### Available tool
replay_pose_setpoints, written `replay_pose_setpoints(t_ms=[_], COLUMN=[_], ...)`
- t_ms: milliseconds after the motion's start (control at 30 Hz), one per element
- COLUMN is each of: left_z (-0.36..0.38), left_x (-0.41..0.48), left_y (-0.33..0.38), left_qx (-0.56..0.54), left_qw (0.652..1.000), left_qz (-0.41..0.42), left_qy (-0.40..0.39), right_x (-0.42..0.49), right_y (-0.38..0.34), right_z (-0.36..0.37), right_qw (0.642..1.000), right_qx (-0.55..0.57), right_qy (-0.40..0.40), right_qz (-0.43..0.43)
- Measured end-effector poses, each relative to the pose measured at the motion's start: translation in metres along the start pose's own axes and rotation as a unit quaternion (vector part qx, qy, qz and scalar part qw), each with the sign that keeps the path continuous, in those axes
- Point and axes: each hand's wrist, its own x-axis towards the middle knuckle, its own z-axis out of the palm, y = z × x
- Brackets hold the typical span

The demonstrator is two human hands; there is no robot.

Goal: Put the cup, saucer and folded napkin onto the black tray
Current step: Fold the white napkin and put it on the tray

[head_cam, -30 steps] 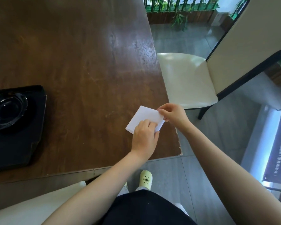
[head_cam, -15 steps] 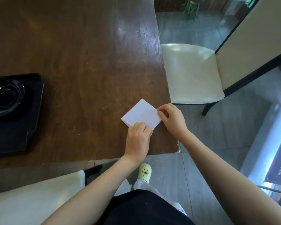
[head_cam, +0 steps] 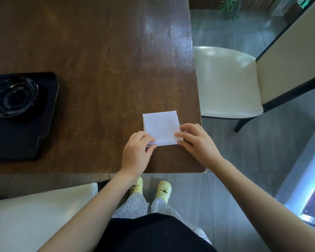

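A white folded napkin (head_cam: pixel 160 126) lies flat on the brown wooden table (head_cam: pixel 102 70), near its front right corner. My left hand (head_cam: pixel 137 151) pinches the napkin's near left corner. My right hand (head_cam: pixel 195 140) pinches its near right corner. The black tray (head_cam: pixel 16 139) sits at the table's left edge of view. On it stands a clear glass saucer (head_cam: pixel 13 97) that looks dark against the tray. At the far left a glassy shape touches the saucer; I cannot tell if it is the cup.
A cream chair (head_cam: pixel 227 82) with a black frame stands right of the table. Another cream chair seat (head_cam: pixel 40 215) is at the lower left, in front of the table. The table's front edge runs just behind my wrists.
The napkin has turned from a diamond angle to square with the table edge and now lies flat. Both hands shifted to its near corners. The view tilted further down.
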Motion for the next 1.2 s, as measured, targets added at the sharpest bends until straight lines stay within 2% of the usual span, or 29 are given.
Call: replay_pose_setpoints(t_ms=[267, 500, 567, 633, 733, 800, 867, 933, 1033, 1200], left_z=[-0.003, 0.0, -0.005, -0.01, -0.005, 0.008, 0.025, 0.04, 0.043, 0.039], left_x=[0.008, 0.002, 0.002, 0.005, 0.026, 0.042, 0.047, 0.04, 0.036, 0.038], left_y=[-0.007, -0.016, -0.015, -0.011, 0.008, 0.019, 0.018, 0.0, -0.017, -0.027], left_qx=[0.032, 0.054, 0.035, 0.02, 0.052, 0.09, 0.16, 0.209, 0.218, 0.214], left_qw=[0.997, 0.996, 0.998, 0.998, 0.991, 0.992, 0.987, 0.975, 0.973, 0.973], left_qz=[0.069, 0.073, 0.042, 0.012, 0.009, -0.005, -0.031, -0.051, -0.037, 0.002], left_qy=[0.02, 0.012, 0.011, 0.053, 0.124, 0.089, -0.009, -0.06, -0.063, -0.081], right_x=[0.006, -0.008, -0.01, -0.009, 0.016, 0.042, 0.058, 0.057, 0.049, 0.042], right_y=[-0.004, -0.01, -0.013, -0.017, -0.023, -0.027, -0.033, -0.035, -0.032, -0.028], right_z=[0.007, 0.02, 0.02, 0.015, 0.011, 0.016, 0.028, 0.045, 0.057, 0.057], right_qw=[0.997, 0.997, 0.999, 0.999, 0.987, 0.976, 0.98, 0.984, 0.981, 0.975], right_qx=[-0.007, -0.028, -0.022, 0.004, 0.059, 0.071, 0.035, -0.035, -0.111, -0.162], right_qy=[0.063, 0.052, 0.041, 0.047, 0.103, 0.116, 0.05, -0.028, -0.068, -0.087], right_qz=[-0.047, -0.045, -0.028, 0.002, 0.103, 0.173, 0.19, 0.171, 0.144, 0.125])
